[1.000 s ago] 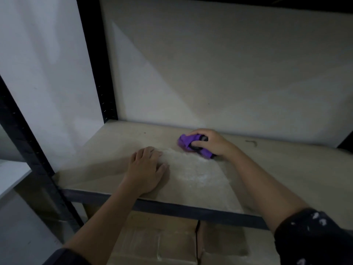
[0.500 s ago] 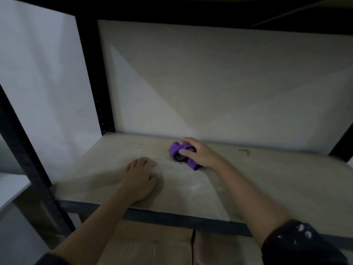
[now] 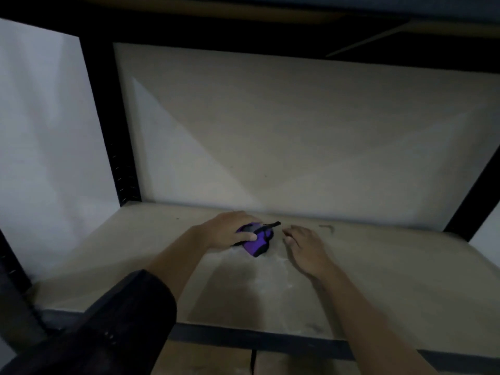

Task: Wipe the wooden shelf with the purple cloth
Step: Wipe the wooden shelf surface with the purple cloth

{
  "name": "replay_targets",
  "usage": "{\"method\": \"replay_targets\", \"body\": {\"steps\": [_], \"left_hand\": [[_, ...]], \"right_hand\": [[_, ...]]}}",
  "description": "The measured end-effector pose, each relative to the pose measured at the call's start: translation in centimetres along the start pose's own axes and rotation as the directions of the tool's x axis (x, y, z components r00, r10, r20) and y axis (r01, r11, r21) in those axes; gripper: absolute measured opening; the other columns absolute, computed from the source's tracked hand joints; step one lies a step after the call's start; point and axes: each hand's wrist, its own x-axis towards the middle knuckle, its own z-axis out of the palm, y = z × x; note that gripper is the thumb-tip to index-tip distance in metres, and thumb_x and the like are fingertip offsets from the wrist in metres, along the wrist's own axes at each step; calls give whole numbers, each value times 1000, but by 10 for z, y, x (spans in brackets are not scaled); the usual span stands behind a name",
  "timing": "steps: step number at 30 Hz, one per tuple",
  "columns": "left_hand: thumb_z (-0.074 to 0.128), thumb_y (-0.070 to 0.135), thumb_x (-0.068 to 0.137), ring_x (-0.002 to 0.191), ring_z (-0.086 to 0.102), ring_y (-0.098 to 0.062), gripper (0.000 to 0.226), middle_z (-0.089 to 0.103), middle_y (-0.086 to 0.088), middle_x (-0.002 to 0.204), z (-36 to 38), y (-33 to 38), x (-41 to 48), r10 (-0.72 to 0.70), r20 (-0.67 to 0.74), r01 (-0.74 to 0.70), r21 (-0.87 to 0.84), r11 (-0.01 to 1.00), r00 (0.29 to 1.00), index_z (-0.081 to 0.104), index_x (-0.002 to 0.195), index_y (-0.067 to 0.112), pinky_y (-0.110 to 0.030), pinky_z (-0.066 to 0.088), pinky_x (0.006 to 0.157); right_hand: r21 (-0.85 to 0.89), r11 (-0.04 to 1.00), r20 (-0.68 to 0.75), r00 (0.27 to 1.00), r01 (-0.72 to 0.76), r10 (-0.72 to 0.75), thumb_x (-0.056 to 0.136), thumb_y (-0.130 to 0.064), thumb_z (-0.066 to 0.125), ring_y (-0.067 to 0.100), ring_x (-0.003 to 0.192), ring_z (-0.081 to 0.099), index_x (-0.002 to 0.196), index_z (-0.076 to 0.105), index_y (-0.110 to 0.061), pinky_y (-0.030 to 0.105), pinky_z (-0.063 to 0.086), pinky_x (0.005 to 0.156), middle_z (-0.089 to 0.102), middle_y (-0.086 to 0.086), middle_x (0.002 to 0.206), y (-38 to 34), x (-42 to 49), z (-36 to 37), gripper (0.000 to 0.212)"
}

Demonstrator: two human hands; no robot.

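Note:
The purple cloth (image 3: 257, 243), bunched up with dark trim, lies on the wooden shelf (image 3: 392, 280) near the back wall. My left hand (image 3: 230, 231) is closed over its left side, thumb across the front. Just to the right, my right hand (image 3: 305, 249) rests on the shelf with its fingers apart, a small gap away from the cloth and holding nothing. A pale dusty patch (image 3: 270, 282) marks the wood in front of the cloth.
Black metal uprights (image 3: 108, 125) frame the shelf at the left and right, and a black front rail (image 3: 243, 338) runs along its near edge. Another shelf board closes overhead. A small dark scrap (image 3: 326, 227) lies near the back right. Cardboard boxes (image 3: 205, 359) sit below.
The cloth has passed from my right hand to my left. My left hand moved from the front of the shelf up to the cloth; my right hand let go and drew back to the right.

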Motion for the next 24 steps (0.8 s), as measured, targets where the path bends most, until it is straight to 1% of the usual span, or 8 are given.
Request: {"method": "replay_targets", "body": {"steps": [4,7,11,15,17,19,23,24], "left_hand": [[43,56,82,98,55,-25,51,63,-6,104,12,-7,1,35,-153,-22,86,996,988,59,111,17,-34,40,80],[41,55,81,92,54,-30,51,59,-10,98,8,-19,-11,-63,-347,96,78,992,936,58,107,14,-34,38,76],[50,45,87,94,55,-40,44,58,-22,102,-26,-69,-52,-331,-635,405,-31,914,698,54,109,7,-44,45,76],[52,38,90,108,48,-45,46,50,-28,117,-47,-118,-98,-632,-618,759,-86,646,468,46,124,7,-53,43,87],[46,44,91,110,46,-45,49,47,-27,122,-42,-131,-107,-685,-539,818,12,575,489,42,129,13,-52,40,91],[40,47,93,114,45,-42,49,45,-22,129,-34,-133,-106,-678,-449,799,160,579,582,38,133,21,-49,38,93],[46,42,92,116,49,-33,46,52,-13,128,-35,-128,-100,-481,-312,556,228,800,819,43,134,25,-38,40,94],[49,41,92,114,51,-33,45,53,-13,124,-38,-131,-102,-436,-304,505,206,838,847,45,133,25,-37,40,94]], "right_hand": [[-41,999,7,999,34,-34,96,-36,30,21,134,35,132,49,-17,24,18,109,42,6,145,-4,-4,-5,45],[-44,998,19,999,33,-32,98,-31,35,21,136,32,134,47,-17,23,18,109,38,5,148,-6,-4,-6,40],[-89,996,32,999,29,-27,96,-40,33,24,136,33,134,45,-19,31,21,113,37,7,149,-14,3,-1,45],[-165,986,54,998,-13,22,95,-44,29,25,139,26,139,37,-23,42,19,115,29,4,153,-23,11,8,49],[-184,983,54,998,-28,39,97,-40,32,25,141,23,141,34,-24,43,17,115,25,3,155,-24,11,10,46],[-185,982,60,997,-39,51,97,-39,33,25,141,22,142,32,-25,43,16,116,24,2,155,-24,11,11,46],[-178,983,87,994,-48,64,98,-39,31,25,142,20,143,30,-26,44,15,117,22,1,156,-24,13,10,47],[-173,984,88,994,-47,63,98,-38,31,25,142,20,143,30,-26,44,14,117,22,1,156,-24,13,10,46]]}}
